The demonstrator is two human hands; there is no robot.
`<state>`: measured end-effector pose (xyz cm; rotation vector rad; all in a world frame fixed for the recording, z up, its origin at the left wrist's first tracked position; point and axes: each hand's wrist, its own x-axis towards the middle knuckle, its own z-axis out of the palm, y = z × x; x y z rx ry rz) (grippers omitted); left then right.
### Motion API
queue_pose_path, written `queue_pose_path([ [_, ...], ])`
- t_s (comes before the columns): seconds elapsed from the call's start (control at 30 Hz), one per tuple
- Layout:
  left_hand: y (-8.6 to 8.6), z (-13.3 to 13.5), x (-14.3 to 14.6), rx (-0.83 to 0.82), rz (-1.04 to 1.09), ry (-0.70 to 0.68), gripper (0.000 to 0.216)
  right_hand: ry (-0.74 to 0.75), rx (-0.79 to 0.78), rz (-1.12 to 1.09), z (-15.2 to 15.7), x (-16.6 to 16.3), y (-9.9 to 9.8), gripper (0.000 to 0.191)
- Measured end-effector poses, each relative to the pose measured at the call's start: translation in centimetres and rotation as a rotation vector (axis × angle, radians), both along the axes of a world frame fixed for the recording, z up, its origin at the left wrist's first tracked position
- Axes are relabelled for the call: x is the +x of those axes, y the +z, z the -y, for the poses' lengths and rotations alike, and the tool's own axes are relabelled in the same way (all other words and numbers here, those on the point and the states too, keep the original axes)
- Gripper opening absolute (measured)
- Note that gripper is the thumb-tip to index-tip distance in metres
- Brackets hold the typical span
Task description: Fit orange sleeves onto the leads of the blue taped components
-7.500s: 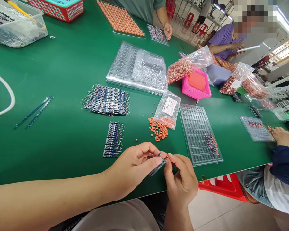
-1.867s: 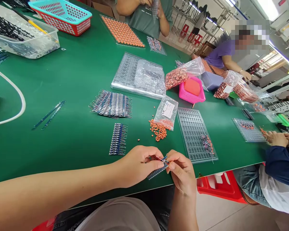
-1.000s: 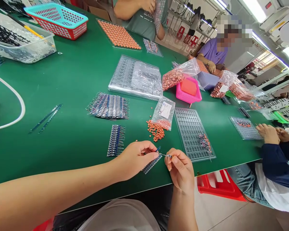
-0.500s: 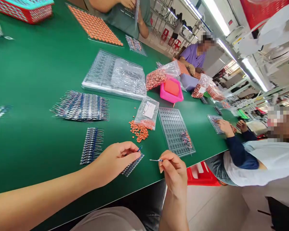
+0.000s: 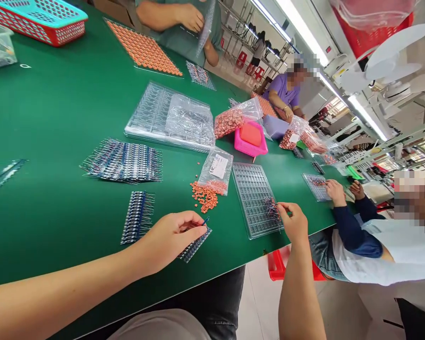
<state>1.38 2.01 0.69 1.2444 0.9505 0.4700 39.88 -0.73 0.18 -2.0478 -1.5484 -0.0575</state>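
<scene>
My left hand [image 5: 179,238] is closed in a pinch over the table, with a thin blue wired part [image 5: 206,220] standing out at its fingertips. Beneath those fingers lies a strip of small dark-blue circuit boards [image 5: 195,245], partly hidden by the hand. My right hand [image 5: 293,221] pinches at a heap of thin wired parts [image 5: 272,210] with orange bits, on the clear ribbed tray [image 5: 251,189]. What sits between its fingertips looks like one thin wired part, mostly hidden. Loose orange rings [image 5: 205,197] spill from a labelled plastic bag [image 5: 217,170] between the hands.
More board strips lie left, in a fanned stack [image 5: 127,160] and a short row [image 5: 136,217]. Behind are stacked clear trays [image 5: 148,106], a pink basket [image 5: 250,146] and bagged orange parts [image 5: 228,123]. A co-worker's hand [image 5: 335,192] works at another tray [image 5: 313,186] on the right.
My right hand has moved right, from beside the left hand to the heap on the clear tray, carrying a thin wired part. My left hand has stayed nearly in place.
</scene>
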Motion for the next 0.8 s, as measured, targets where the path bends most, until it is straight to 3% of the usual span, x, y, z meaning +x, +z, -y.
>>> queue_pose_path([
  [0.1,0.5,0.7,0.1,-0.013,0.029,0.015,0.026,-0.009,0.031,0.034,0.5,-1.4,-0.3,0.041],
  [0.2,1.2,1.6,0.2,-0.034,0.018,-0.1,0.025,0.039,0.065,0.04,1.5,-4.9,-0.5,0.035],
  [0.33,1.9,2.3,0.0,-0.019,0.0,-0.274,0.02,0.376,0.021,-0.052,2.2,-11.8,-0.9,0.021],
  [0.43,2.2,2.2,-0.4,0.013,0.004,-0.363,0.015,0.573,-0.077,-0.126,1.5,-16.4,-1.1,0.022],
  [0.6,1.9,2.5,-0.7,0.134,0.047,-0.52,0.01,0.743,-0.122,-0.008,-0.6,-20.4,-1.2,0.032],
  [0.8,1.4,3.0,-0.5,0.175,0.113,-0.543,0.008,0.883,-0.132,0.188,-2.7,-23.3,-1.2,0.028],
])
